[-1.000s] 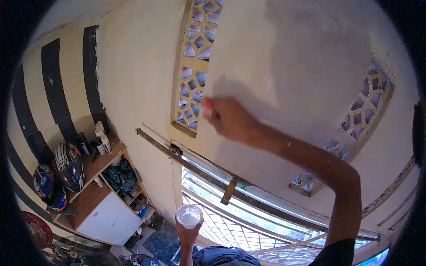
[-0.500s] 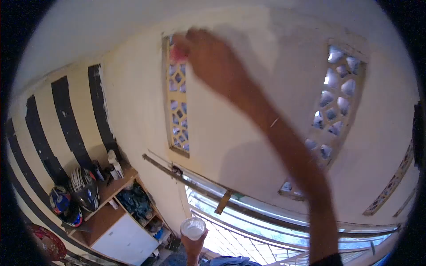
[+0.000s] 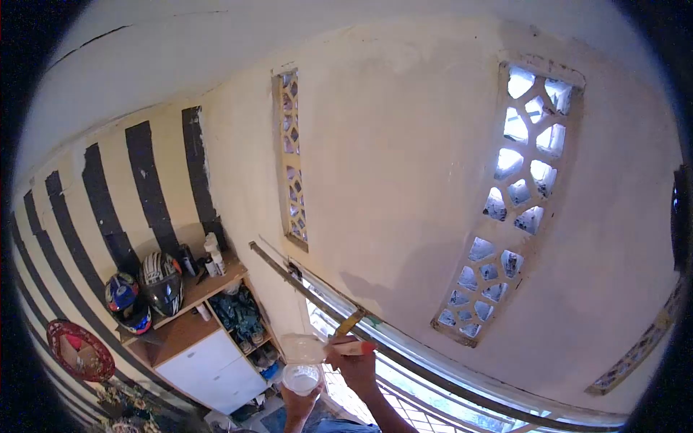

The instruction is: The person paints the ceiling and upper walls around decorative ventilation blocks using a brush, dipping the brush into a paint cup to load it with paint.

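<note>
This place is looking like a room in a home; two helmets [image 3: 160, 283] are sitting on a wooden cabinet [image 3: 195, 363], with bottles [image 3: 213, 254] standing beside them; flowers [image 3: 124, 404] are showing low down near a red round decoration [image 3: 81, 351]; black stripes [image 3: 149, 177] are running down a cream wall [image 3: 375, 144]; light is coming through patterned holes [image 3: 533, 155] and a barred window [image 3: 397, 408].

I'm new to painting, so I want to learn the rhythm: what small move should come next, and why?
Probably ease the brush down into the cup: the right hand holds its pale end close by the rim, and the left hand holds the cup open side up, white material inside.
</note>
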